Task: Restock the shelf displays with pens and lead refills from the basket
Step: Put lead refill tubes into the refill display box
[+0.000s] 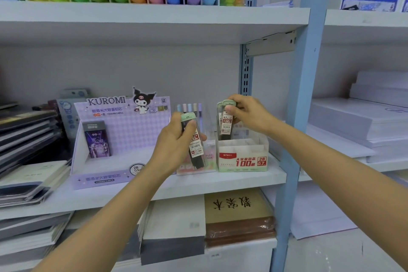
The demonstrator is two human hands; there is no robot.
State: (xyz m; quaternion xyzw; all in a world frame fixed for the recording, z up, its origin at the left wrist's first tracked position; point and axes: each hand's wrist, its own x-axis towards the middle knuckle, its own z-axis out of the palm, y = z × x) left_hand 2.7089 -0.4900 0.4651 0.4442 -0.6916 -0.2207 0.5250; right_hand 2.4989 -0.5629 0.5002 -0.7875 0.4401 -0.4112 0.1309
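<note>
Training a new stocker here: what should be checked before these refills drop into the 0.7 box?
1. Right hand grip on the upright refills: ok, pinched near the caps.
2. Upright refills over the display box: ok, lower ends already inside.
3. Size match: ok, label and box both read 0.7.
4. Free compartments: ok, the front ones look empty.
5. Left hand holding the spare refill: ok.
6. Spare refill's size: cannot tell, label partly covered.

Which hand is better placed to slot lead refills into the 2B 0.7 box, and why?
The right hand: it holds refill tubes upright over the box, lower ends at its compartments. The left hand grips its tube further left, before the pink display.
</note>
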